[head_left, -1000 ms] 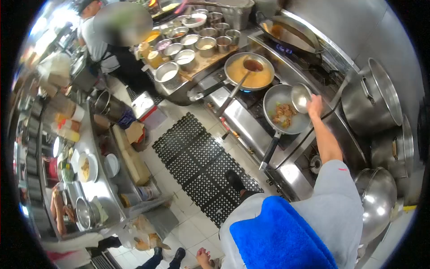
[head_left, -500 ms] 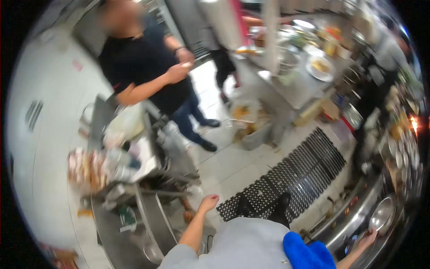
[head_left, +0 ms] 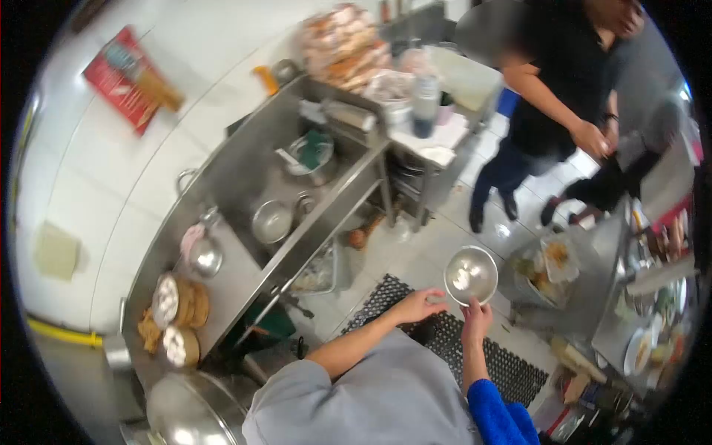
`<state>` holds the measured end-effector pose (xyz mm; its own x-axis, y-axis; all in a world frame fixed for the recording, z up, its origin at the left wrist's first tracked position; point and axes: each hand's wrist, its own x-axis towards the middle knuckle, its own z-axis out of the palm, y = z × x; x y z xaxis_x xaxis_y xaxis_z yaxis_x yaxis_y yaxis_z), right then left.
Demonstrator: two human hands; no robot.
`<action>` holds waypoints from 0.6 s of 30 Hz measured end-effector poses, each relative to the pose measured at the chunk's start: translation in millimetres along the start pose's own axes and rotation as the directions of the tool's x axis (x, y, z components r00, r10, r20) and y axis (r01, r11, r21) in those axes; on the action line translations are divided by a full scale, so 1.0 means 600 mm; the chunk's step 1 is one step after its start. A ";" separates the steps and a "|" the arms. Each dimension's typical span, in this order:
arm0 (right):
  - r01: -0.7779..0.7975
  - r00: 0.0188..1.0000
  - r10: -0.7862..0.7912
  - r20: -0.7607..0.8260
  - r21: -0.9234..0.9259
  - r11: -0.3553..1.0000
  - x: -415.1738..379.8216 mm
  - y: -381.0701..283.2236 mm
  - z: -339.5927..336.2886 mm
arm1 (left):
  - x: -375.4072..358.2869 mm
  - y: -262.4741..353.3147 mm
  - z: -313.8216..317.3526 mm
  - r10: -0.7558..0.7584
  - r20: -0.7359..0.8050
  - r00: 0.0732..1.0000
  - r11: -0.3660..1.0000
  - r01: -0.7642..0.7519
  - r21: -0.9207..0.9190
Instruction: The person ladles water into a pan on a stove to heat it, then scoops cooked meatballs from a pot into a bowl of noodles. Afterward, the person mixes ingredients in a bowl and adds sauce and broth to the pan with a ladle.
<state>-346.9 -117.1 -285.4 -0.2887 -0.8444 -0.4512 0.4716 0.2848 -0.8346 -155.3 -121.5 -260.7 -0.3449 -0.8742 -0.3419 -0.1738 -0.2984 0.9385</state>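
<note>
A shiny metal bowl (head_left: 471, 276) is in front of my body, its inside facing up and catching the light. My right hand (head_left: 476, 323) grips it at the near rim. To the left of the bowl, my left hand (head_left: 420, 305) has its fingers apart and slightly curved, with nothing in them. Floor tiles and a black perforated mat (head_left: 512, 363) show below both hands.
A steel sink counter (head_left: 319, 245) on the left holds a pot (head_left: 311, 162), another metal bowl (head_left: 272, 222) and bamboo steamers (head_left: 180, 347). Ahead, a person (head_left: 552, 96) in a black shirt stands near a waste bin (head_left: 545, 285). A worktable with plates (head_left: 638, 351) stands at right.
My view has swung left toward the sink. My right hand has brought the metal bowl from the right-hand counter to the front of my body. My left hand is now close to the bowl.
</note>
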 end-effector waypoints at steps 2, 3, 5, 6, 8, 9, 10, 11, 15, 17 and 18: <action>-0.021 0.989 0.035 0.147 -0.093 0.995 0.002 0.007 0.094 | -0.022 0.022 -0.054 -0.079 -0.123 0.989 0.965 0.045 -0.260; 0.003 0.977 0.030 0.211 -0.156 0.988 0.005 0.004 0.133 | -0.033 0.023 -0.076 -0.201 -0.228 0.953 0.909 0.094 -0.407; 0.025 0.915 0.060 0.400 -0.205 0.978 -0.027 -0.032 0.224 | -0.063 0.046 -0.120 -0.179 -0.483 0.857 0.867 -0.094 -0.489; -0.001 0.839 0.126 0.530 -0.229 0.973 -0.040 -0.046 0.260 | -0.074 0.046 -0.146 -0.174 -0.586 0.792 0.820 -0.213 -0.531; -0.013 0.699 0.212 0.683 -0.284 0.959 -0.064 -0.065 0.307 | -0.102 0.038 -0.232 -0.157 -0.735 0.660 0.792 -0.360 -0.493; -0.001 0.657 0.237 0.715 -0.314 0.949 -0.073 -0.074 0.323 | -0.125 0.033 -0.285 -0.137 -0.784 0.605 0.815 -0.381 -0.437; 0.017 0.618 0.253 0.744 -0.335 0.942 -0.072 -0.077 0.344 | -0.156 0.045 -0.334 -0.149 -0.853 0.500 0.854 -0.370 -0.366; 0.032 0.603 0.280 0.747 -0.373 0.927 -0.060 -0.062 0.347 | -0.189 0.059 -0.389 -0.140 -0.907 0.398 0.892 -0.348 -0.290; 0.063 0.739 0.320 0.592 -0.535 0.843 0.048 0.070 0.234 | -0.290 -0.057 -0.628 -0.148 -0.933 0.328 0.958 -0.187 -0.217; 0.056 0.870 0.315 0.379 -0.711 0.701 0.082 0.126 0.150 | -0.316 -0.143 -0.721 -0.192 -0.949 0.250 0.970 -0.096 -0.221; 0.006 0.911 0.310 0.272 -0.759 0.651 0.068 0.107 0.123 | -0.327 -0.137 -0.742 -0.045 -0.980 0.192 0.971 0.240 0.002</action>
<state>-266.8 -166.7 -334.0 0.1099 -0.8045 -0.5837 -0.3276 0.5251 -0.7854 337.1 -96.2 -248.9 0.8459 -0.5299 -0.0603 -0.2535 -0.4990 0.8287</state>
